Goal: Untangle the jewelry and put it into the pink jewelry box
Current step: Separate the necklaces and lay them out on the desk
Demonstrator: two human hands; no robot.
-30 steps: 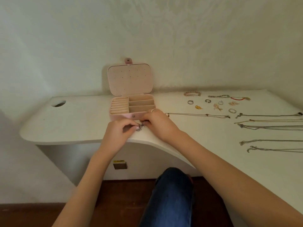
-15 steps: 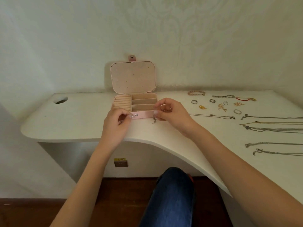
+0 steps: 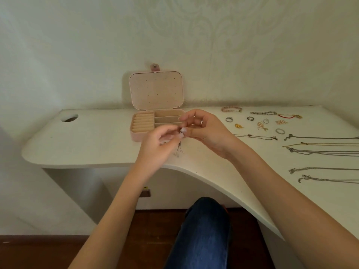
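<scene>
The pink jewelry box (image 3: 139, 131) stands open at the back of the white desk, lid upright, with ring rolls on the left and three slots on the right. Just in front of it my left hand (image 3: 157, 144) and my right hand (image 3: 206, 131) meet above the desk. Both pinch a small silver piece of jewelry (image 3: 179, 146) whose thin ends dangle below my fingertips. It is too small to tell what kind of piece it is.
Spread over the right of the desk (image 3: 97, 144) are bracelets (image 3: 232, 109), rings (image 3: 229, 119), gold charms (image 3: 262, 126) and several long chains (image 3: 320, 152) laid in rows. A round cable hole (image 3: 69, 118) sits at the far left. My knee in jeans (image 3: 206, 230) is under the desk edge.
My hands parted beside the box front half a second ago, then came together again higher up. They now hold the small silver piece lifted off the desk.
</scene>
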